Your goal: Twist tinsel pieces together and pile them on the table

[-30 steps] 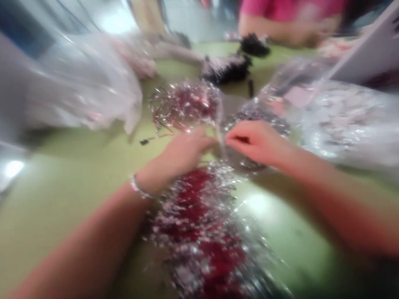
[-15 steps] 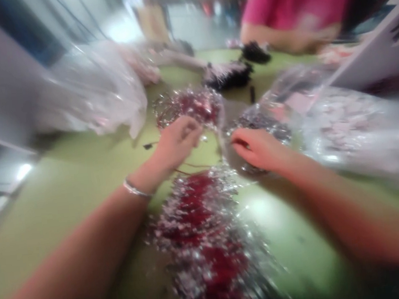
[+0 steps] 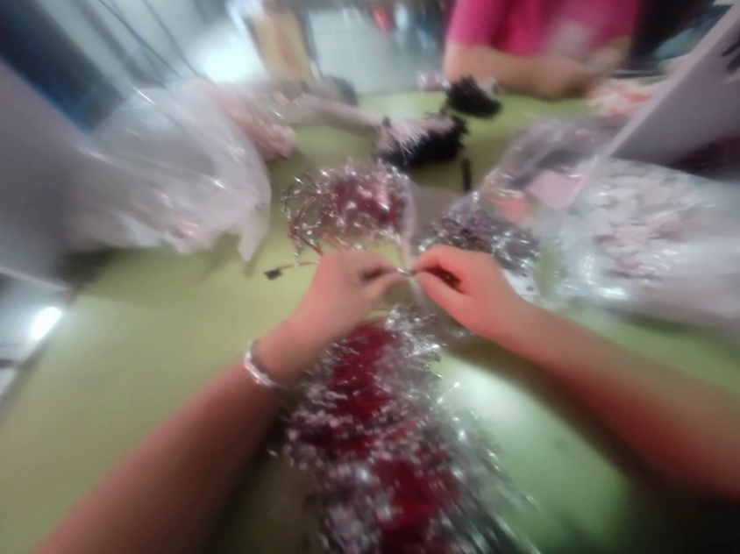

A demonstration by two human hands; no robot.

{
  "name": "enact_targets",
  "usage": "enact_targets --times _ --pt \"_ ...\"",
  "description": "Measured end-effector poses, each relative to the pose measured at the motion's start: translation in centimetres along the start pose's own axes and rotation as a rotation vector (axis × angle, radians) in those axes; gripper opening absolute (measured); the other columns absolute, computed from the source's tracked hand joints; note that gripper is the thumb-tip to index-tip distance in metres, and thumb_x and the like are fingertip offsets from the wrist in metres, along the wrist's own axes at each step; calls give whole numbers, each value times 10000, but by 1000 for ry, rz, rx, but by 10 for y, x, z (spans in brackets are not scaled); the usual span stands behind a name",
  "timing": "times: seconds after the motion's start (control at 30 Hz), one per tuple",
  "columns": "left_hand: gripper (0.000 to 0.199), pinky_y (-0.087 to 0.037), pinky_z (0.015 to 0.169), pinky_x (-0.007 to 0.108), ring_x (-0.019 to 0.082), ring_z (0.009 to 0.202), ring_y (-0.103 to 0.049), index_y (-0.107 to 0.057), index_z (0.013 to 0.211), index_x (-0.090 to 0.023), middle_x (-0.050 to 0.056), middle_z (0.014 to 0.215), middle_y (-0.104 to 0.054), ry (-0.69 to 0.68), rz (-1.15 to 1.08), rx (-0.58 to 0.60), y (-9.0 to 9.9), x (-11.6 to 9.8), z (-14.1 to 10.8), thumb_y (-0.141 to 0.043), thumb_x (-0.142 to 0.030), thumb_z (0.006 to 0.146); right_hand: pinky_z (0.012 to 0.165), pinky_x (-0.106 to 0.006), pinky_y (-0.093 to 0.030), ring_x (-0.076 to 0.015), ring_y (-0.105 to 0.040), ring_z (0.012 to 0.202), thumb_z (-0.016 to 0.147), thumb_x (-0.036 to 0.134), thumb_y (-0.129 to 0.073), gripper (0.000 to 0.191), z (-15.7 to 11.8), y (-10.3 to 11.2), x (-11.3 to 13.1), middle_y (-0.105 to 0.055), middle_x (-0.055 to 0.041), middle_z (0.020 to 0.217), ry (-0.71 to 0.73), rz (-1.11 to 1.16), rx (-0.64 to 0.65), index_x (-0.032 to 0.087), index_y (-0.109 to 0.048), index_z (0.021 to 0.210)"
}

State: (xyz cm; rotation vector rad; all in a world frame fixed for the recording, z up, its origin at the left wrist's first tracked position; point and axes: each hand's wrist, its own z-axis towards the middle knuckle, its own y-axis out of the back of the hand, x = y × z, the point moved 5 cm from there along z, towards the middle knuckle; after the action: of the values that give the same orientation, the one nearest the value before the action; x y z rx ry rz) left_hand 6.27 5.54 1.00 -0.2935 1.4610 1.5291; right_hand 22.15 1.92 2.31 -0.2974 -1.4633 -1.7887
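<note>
My left hand (image 3: 342,293) and my right hand (image 3: 473,288) meet fingertip to fingertip at the middle of the view. Both are pinched on something small between them, too blurred to name. Below the hands lies a long pile of red and silver tinsel-like strands (image 3: 362,392), running to the bottom edge. Just beyond my left hand is a second red and silver bunch (image 3: 362,198). Past my right fingers sits a clear bag with dark silvery pieces (image 3: 498,233). A thin cord with a small black end (image 3: 273,273) lies left of my left hand.
The green table (image 3: 150,326) carries a clear plastic bag (image 3: 187,173) at back left and a large bag of pale pieces (image 3: 662,229) at right. Black and pink bundles (image 3: 422,139) lie further back. A person in a pink shirt (image 3: 492,0) is across the table.
My left hand has moved right and slightly down, and my right hand slightly left. Their fingertips, apart before, now meet at a small item.
</note>
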Motion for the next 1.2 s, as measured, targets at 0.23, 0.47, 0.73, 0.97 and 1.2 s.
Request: enact_targets --times 0.23,0.47,0.73,0.97,1.2 --pt "140 -478 603 226 95 632 -625 -759 787 -212 4 751 -743 -110 46 -39 1 -3 -1 -668 -306 838 629 -255 -414 -121 -567 650 890 231 -509 140 -1 2 -1 -660 4 736 26 39 -50 188 -640 866" --pt "241 -403 549 257 120 606 -553 -721 824 -175 23 677 -665 -599 523 -72 0 -16 -13 -541 -293 934 633 -262 -407 -125 -563 658 866 199 -501 150 0 1 4 -658 -10 732 108 -10 109 184 -638 808" --pt "260 -366 535 260 129 633 -541 -704 868 -178 26 715 -647 -588 638 183 -6 -25 -14 -463 -238 947 625 -269 -400 -122 -550 636 845 203 -548 154 0 -7 -1 -638 8 668 -106 58 236 190 -608 704" --pt "302 -465 684 268 146 785 -582 -636 1063 -165 51 927 -671 104 147 55 47 11 13 -612 -215 766 703 -298 -443 -142 -614 717 849 294 -585 163 1 -5 6 -721 -19 805 98 78 322 202 -719 847" --pt "324 -490 683 294 192 853 -603 -658 1068 -190 83 1051 -679 343 -101 191 41 34 11 -564 -234 761 677 -309 -426 -160 -593 701 878 272 -532 215 19 43 -46 -699 -36 782 -98 -264 96 184 -713 803"
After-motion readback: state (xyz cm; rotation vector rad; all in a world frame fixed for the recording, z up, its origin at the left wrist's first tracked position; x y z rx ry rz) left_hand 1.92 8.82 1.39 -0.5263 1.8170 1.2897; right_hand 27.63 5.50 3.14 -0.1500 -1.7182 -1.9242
